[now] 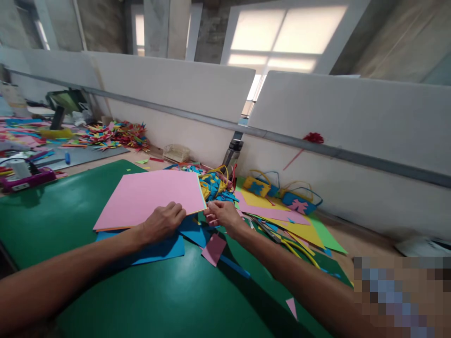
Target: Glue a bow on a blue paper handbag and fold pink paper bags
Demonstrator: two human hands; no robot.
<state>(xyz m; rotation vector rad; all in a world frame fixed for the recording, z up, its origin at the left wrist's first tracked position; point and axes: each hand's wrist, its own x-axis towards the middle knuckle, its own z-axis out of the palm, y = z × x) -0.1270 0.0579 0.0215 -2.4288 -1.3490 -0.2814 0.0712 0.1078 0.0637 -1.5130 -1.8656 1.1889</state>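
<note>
A stack of coloured foam or paper sheets (155,190), pink on top with thin yellow and orange edges below, is tilted over the green table mat (197,300). My left hand (164,223) is closed on its near edge, fingers curled over the pink face. At the stack's right corner my right hand (223,216) has its fingers pinched together; whether a sheet is between them I cannot make out. Blue sheets (158,251) lie under the stack. Just below my right hand are a small pink square (213,249) and a blue strip (235,266).
Scissors with yellow handles (299,249) lie right of my right forearm. Behind are blue and yellow scraps (213,185), a dark bottle (232,152), small craft bags (299,202) and coloured sheets (317,234). A purple power strip (28,180) sits far left. White panels (169,84) line the back.
</note>
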